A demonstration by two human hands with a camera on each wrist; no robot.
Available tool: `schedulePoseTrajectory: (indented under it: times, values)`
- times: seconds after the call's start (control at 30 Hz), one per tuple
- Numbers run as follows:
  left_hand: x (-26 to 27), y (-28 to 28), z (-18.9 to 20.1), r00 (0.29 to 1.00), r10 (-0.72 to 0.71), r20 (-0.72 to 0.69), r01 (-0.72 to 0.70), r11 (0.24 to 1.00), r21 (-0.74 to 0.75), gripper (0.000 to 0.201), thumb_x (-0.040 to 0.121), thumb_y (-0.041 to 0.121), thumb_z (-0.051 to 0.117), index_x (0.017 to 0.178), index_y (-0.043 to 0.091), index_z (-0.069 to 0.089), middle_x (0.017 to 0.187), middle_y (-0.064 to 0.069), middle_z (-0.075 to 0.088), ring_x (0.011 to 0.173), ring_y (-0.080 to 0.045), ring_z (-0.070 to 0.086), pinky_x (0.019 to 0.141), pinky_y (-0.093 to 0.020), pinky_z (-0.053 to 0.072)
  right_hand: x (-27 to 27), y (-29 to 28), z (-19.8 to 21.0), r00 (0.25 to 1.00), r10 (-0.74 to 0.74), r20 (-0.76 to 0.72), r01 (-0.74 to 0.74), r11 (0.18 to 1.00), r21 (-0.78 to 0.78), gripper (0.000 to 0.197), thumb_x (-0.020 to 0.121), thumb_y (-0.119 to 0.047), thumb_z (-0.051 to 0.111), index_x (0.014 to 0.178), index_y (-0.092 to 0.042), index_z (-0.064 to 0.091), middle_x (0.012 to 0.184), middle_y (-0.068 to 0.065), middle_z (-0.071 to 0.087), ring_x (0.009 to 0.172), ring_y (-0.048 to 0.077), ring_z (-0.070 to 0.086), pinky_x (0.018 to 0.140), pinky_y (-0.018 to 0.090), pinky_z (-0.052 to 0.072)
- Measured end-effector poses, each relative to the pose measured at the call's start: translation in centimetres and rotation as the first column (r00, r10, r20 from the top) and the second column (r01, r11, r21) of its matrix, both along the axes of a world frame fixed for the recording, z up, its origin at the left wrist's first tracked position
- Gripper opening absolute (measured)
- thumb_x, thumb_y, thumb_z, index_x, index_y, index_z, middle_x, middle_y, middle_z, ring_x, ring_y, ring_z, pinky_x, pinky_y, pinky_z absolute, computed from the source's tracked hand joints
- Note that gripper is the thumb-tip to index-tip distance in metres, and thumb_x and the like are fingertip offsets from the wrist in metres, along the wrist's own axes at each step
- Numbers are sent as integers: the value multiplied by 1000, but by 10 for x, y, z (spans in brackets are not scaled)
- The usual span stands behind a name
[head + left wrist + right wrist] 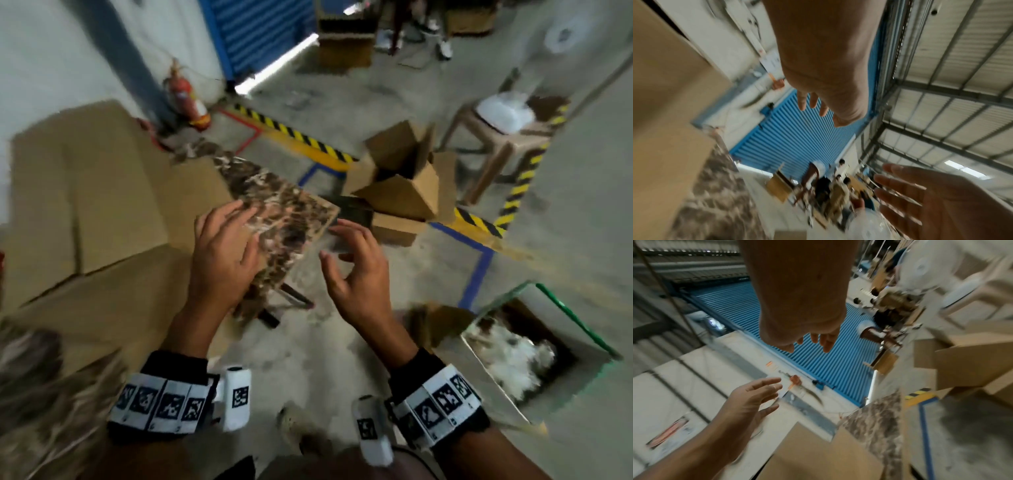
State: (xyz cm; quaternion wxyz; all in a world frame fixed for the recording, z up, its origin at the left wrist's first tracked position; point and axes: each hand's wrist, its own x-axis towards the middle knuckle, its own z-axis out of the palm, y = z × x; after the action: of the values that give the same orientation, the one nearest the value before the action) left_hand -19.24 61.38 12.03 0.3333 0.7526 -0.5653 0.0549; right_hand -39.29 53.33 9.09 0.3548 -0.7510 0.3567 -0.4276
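A brown marbled tile [294, 219] lies tilted on a dark metal stand [291, 301] in the middle of the head view. My left hand [226, 240] hovers over the tile's near left edge with fingers spread, holding nothing. My right hand [356, 263] is just right of the tile, fingers and thumb apart, also empty. In the left wrist view the left hand [818, 104] shows straight fingers, with the right hand [920, 194] and the tile [719, 194] below. The right wrist view shows the right hand [816, 340], the left hand [756, 394] and the tile [875, 418].
Large cardboard sheets [85, 205] lie at the left. Open cardboard boxes [400, 178] sit behind the tile on the concrete floor. A plastic stool [507, 144] stands at back right, a fire extinguisher [185, 96] by the wall. A glass-topped box [534, 342] is near right.
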Motion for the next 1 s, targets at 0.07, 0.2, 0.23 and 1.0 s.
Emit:
schedulePoseTrajectory:
  times: [0.07,0.2,0.23,1.0]
  values:
    - [42,38,11,994,109,13,-109,993,-53,37,86,20,53,119,7,65,125,-13,58,116,-32,49,104,-29,32,44,13,11,996,83,28,-81,995,-50,28,90,-22,64,117,-13,64,126,2,59,119,18,56,85,40,54]
    - [103,100,23,966,256,18,-253,963,-94,34,86,19,53,114,6,67,122,-13,59,116,-30,49,104,-33,35,120,37,24,980,199,26,-195,974,-111,29,88,-21,60,116,-14,66,122,4,60,115,18,58,83,37,55]
    - [118,112,26,957,289,15,-285,951,-116,34,86,20,53,113,6,67,121,-13,59,116,-30,49,104,-33,36,139,41,28,971,238,33,-233,966,-113,30,88,-21,58,115,-14,66,122,3,60,114,17,58,80,35,57]
    - [232,102,-15,546,837,31,-688,427,586,92,79,80,42,151,26,22,160,-11,11,141,-43,19,108,-55,30,350,18,3,580,444,-683,-515,849,114,69,97,-55,39,148,-14,20,154,29,17,130,46,38,100,46,44]
